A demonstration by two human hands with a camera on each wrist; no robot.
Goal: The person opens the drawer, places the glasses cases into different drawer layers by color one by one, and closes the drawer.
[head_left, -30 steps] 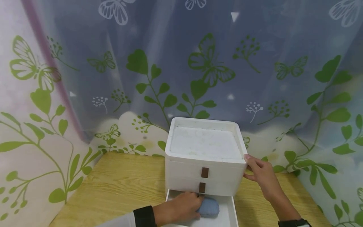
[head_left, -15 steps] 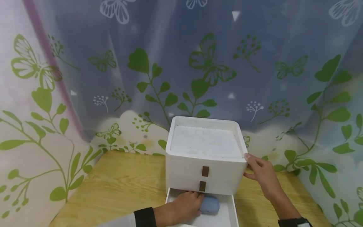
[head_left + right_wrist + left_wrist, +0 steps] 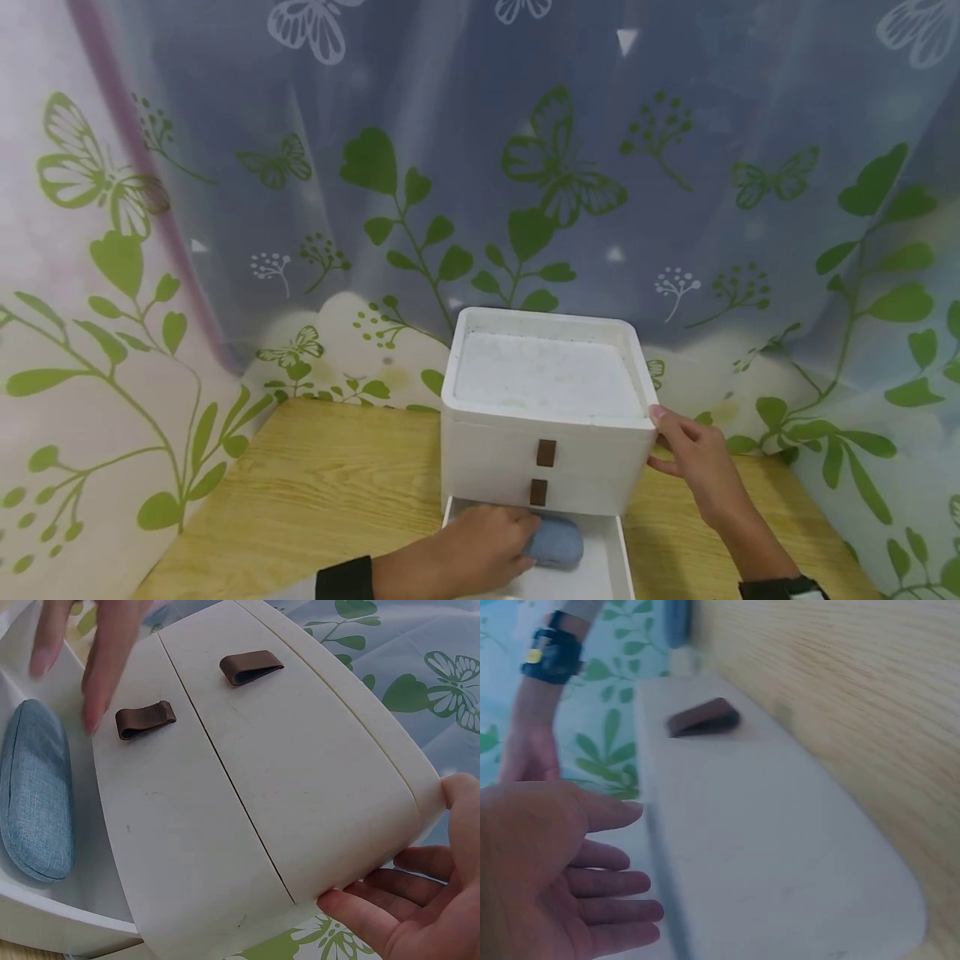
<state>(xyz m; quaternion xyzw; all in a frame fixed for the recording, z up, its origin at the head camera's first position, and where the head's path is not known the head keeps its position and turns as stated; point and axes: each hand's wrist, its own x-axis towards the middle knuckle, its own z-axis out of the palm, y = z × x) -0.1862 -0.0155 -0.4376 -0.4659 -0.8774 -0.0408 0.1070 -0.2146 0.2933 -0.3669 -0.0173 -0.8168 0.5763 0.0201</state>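
A white drawer unit (image 3: pixel 555 375) with brown pull tabs stands on the table, its bottom drawer (image 3: pixel 600 575) pulled out. Inside that drawer lies a blue fabric-covered glasses case (image 3: pixel 557 542), seen closed in the right wrist view (image 3: pixel 37 791). My left hand (image 3: pixel 483 546) hovers over the drawer beside the case's left end; the left wrist view shows its fingers (image 3: pixel 619 883) extended and holding nothing, near the drawer front (image 3: pixel 772 817). My right hand (image 3: pixel 701 462) holds the unit's right front corner, thumb at the top rim and fingers along the side (image 3: pixel 382 900).
Yellow wood-grain table (image 3: pixel 337 475) extends on both sides of the unit. A blue and white curtain (image 3: pixel 420 167) with green leaves and butterflies hangs behind. The unit's top is a shallow recessed tray (image 3: pixel 547 375).
My left forearm has drawn back a little to the left, the hand staying over the drawer. The right hand keeps its place on the unit's corner.
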